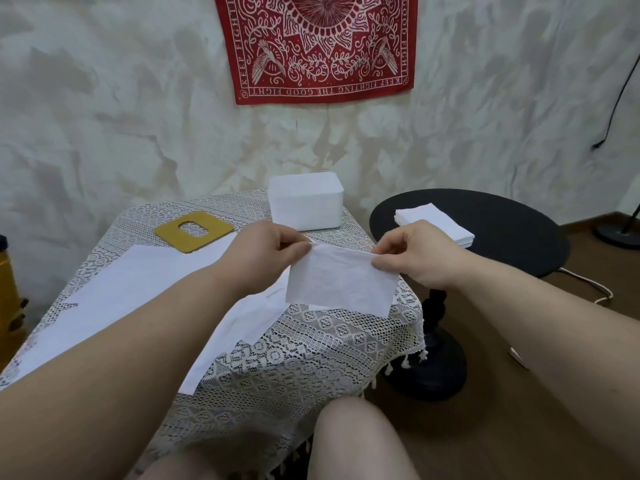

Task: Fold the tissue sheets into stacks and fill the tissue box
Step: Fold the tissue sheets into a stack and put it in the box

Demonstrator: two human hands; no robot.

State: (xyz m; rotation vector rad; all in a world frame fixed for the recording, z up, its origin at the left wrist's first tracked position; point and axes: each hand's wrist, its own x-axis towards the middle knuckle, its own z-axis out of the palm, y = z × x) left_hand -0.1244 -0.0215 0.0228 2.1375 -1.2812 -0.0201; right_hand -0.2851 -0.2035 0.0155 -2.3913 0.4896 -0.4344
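Tissue point(341, 284) is pinched at its top corners by left hand point(273, 249) and right hand point(412, 252), stack point(434, 225) at two o'clock, nearer the right.

Soft even light, edges bowed

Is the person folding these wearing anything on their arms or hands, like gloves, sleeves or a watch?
No. Both forearms are bare all the way to the bottom of the picture, with no sleeve in sight. The left hand and the right hand wear no gloves, and no ring, watch or bracelet shows on either.
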